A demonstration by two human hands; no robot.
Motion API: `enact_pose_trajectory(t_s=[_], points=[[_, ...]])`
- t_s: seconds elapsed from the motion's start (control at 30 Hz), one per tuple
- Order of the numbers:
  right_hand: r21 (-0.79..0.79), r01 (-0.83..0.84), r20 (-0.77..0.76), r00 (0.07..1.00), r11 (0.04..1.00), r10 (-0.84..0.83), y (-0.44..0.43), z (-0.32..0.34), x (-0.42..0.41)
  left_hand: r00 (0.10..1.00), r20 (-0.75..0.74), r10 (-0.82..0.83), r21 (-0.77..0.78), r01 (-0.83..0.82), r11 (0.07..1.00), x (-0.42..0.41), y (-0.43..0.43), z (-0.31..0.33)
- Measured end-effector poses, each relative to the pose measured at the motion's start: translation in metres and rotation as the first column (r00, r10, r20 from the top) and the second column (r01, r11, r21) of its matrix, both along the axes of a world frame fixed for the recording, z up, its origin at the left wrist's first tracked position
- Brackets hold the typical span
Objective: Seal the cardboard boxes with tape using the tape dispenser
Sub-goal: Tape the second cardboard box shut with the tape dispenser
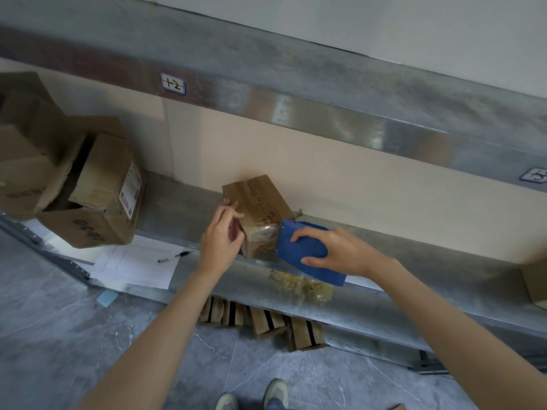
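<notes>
Left hand [220,232] grips the box [257,208]; right hand [334,251], at its 4 o'clock, clasps the tape dispenser [302,253]. If the box slides, the seal may go crooked.

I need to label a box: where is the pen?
In the head view, left of centre, the pen lies on the paper sheet on the metal shelf, just left of the left hand.

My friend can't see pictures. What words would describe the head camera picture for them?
A person's right hand grips a blue tape dispenser against the end of a small cardboard box on a metal shelf, while the left hand holds the box. Bigger boxes, paper and a pen lie to the left.
</notes>
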State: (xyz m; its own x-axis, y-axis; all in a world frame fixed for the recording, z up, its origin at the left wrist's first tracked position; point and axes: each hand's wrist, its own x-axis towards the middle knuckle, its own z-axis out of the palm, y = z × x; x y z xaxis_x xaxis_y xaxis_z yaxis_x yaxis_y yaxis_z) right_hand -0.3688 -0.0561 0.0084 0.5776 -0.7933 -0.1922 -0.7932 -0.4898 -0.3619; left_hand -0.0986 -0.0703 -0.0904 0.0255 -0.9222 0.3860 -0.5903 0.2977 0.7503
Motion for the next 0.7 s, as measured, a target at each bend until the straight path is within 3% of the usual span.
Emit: enact_pose_trajectory(t_s=[0.2,0.3,0.53,0.7], points=[[-0.003,0.018,-0.010,1.000,1.000,-0.019,0.002,0.006,0.002,0.996,0.034,-0.085,0.112,0.081,0.990,0.000,0.007,0.011],[-0.014,0.033,-0.015,0.999,0.999,-0.034,0.005,0.012,0.003,0.987,-0.024,-0.160,0.197,0.162,0.967,-0.008,0.012,0.008],[-0.092,0.024,-0.093,0.995,0.995,-0.032,0.014,0.024,0.009,0.997,-0.044,0.058,0.034,-0.057,0.998,-0.028,0.007,0.005],[-0.124,-0.076,-0.150,0.987,0.989,0.057,0.022,0.030,0.019,0.992,-0.012,-0.122,0.088,0.123,0.989,0.012,0.004,0.009]])
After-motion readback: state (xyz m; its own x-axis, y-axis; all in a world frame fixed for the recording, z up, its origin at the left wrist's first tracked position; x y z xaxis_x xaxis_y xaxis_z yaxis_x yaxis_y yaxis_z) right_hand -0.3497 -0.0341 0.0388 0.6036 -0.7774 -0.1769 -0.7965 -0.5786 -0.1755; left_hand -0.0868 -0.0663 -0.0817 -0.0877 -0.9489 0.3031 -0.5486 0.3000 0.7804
